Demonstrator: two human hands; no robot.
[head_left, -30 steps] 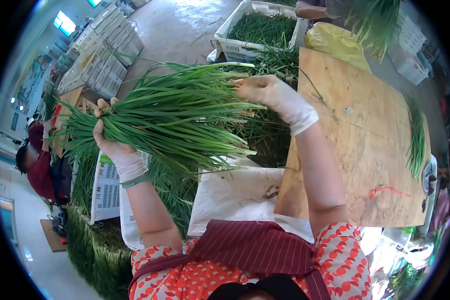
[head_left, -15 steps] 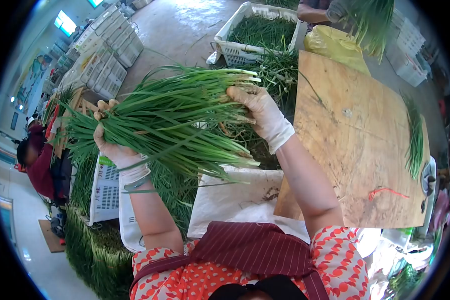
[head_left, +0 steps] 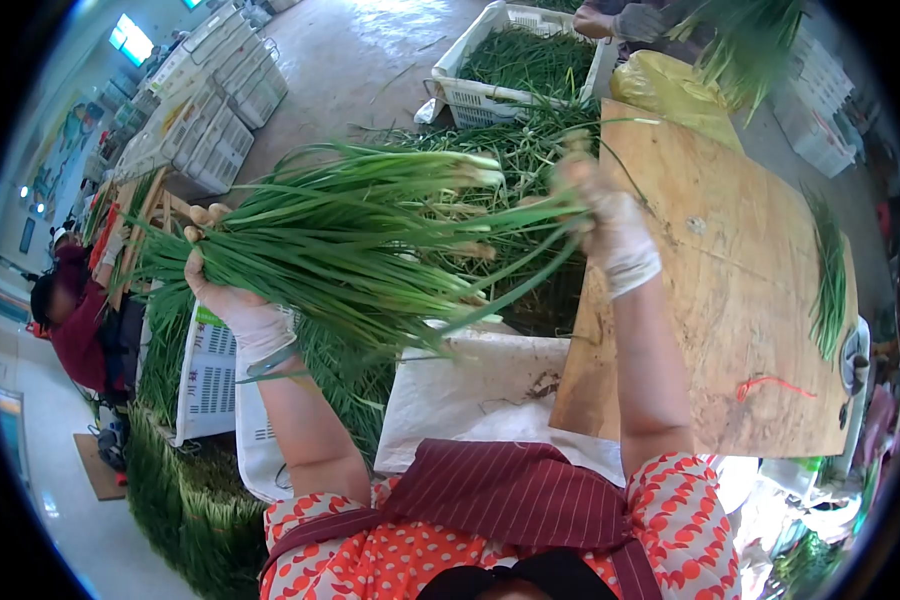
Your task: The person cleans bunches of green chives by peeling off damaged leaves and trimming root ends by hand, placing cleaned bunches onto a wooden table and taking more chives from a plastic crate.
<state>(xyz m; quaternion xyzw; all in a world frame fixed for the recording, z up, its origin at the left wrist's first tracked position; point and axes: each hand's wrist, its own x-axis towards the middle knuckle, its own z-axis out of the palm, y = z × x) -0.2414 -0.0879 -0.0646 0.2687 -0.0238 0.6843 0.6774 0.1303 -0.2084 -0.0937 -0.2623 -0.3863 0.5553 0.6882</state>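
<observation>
Out in front of the chest, one fat bundle of greens [head_left: 340,225] is stretching sideways, long axis running left to right, leafy tips on the left and pale ends pointing right. Left hand [head_left: 245,312] is clamping it over by the leafy end, so that's the one sitting closer. Right hand [head_left: 615,215] is hanging just past the pale ends, meaning the bundle is lying off to its left. It's blurring quite a bit, but it looks to be pinching a few long stalks [head_left: 535,213] that are bridging the gap; can't give an exact number. Hands are staying well apart, btw.

Counting stuff up: one bundle (way too many leaves to count), one wooden board [head_left: 710,300] sitting to the right, one small bunch [head_left: 828,290] resting on its far edge, one red string [head_left: 775,382] lying near that. Up top, one yellow sack [head_left: 670,88] is slumping behind the board, and one crate [head_left: 485,108] is holding more greens. Two other people are showing too: a maroon sleeve [head_left: 75,345] on the left, a gloved hand [head_left: 640,22] up top.
</observation>
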